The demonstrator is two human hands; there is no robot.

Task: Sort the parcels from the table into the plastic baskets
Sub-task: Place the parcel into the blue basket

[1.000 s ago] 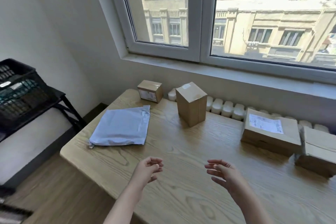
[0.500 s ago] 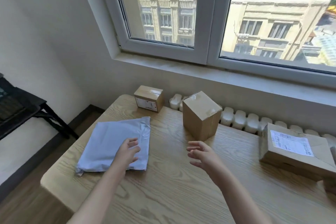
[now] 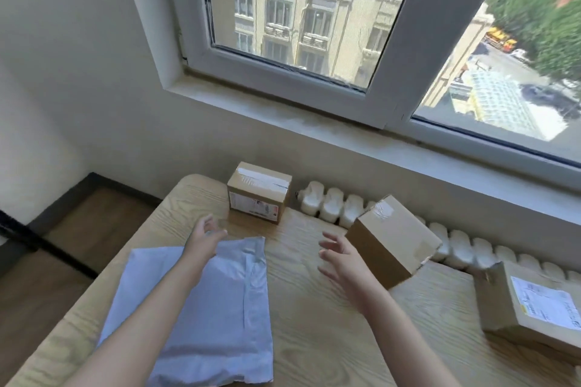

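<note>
Saw small box (image 3: 259,195) just beyond left hand (image 3: 204,237), long axis crosswise; right hand (image 3: 342,261) farther. Held nothing, fingers loosely spread.

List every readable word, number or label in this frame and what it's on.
Small box, front label: print blurred, unreadable.
Flat box, white shipping label: print too small to read.
Nothing else bears text.

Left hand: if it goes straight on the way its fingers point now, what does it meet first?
Probably the small box: the left hand hovers open just short of it, with only bare table between. Depth is unclear.
</note>
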